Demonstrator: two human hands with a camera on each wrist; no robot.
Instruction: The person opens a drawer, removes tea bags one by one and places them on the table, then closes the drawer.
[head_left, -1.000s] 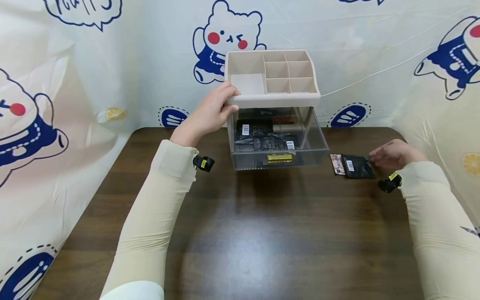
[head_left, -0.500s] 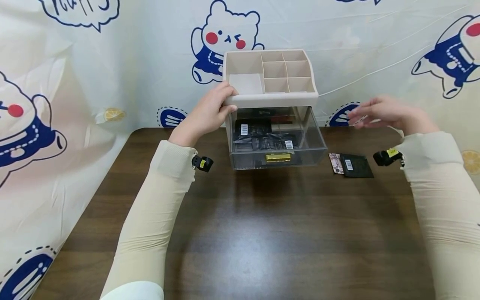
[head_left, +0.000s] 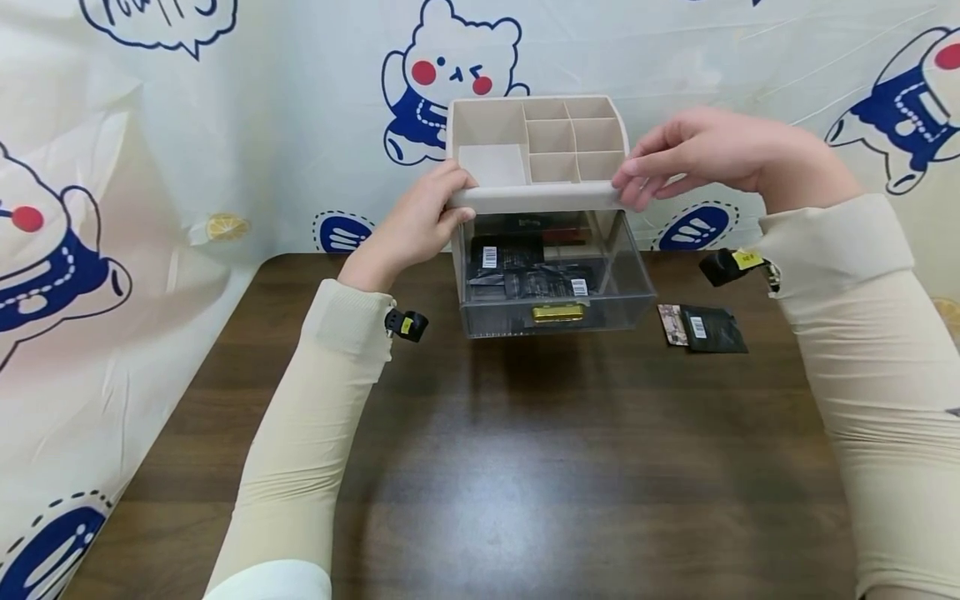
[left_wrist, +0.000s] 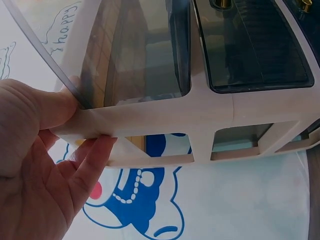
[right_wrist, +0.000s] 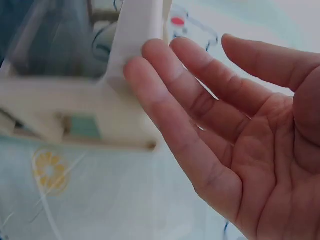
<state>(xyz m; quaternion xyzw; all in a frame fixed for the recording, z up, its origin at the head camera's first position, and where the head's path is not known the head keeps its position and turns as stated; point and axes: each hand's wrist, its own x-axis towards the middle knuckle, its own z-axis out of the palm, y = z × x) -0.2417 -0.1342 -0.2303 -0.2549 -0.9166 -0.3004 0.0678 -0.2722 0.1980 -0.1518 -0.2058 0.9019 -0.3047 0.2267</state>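
A cream desktop organizer (head_left: 547, 198) stands at the back of the table, its clear top drawer (head_left: 480, 321) pulled out. Inside the drawer lie several black packets (head_left: 506, 252) with white labels. My left hand (head_left: 412, 225) grips the organizer's left front corner; in the left wrist view its thumb is on the front and its fingers are against the top rim. At the right front corner my right hand (head_left: 720, 158) has its fingers extended. In the right wrist view the fingertips (right_wrist: 142, 80) are at the organizer's side; whether they touch is hard to tell.
A black packet (head_left: 712, 329) and a patterned card-like piece (head_left: 672, 325) lie on the brown table (head_left: 570, 467), right of the drawer. Printed cloth (head_left: 315, 125) hangs behind. The organizer's top has several compartments (head_left: 551, 137).
My right hand has risen from beside the black packet on the table and moved left to the organizer's right front corner. The left hand keeps its grip on the left corner.
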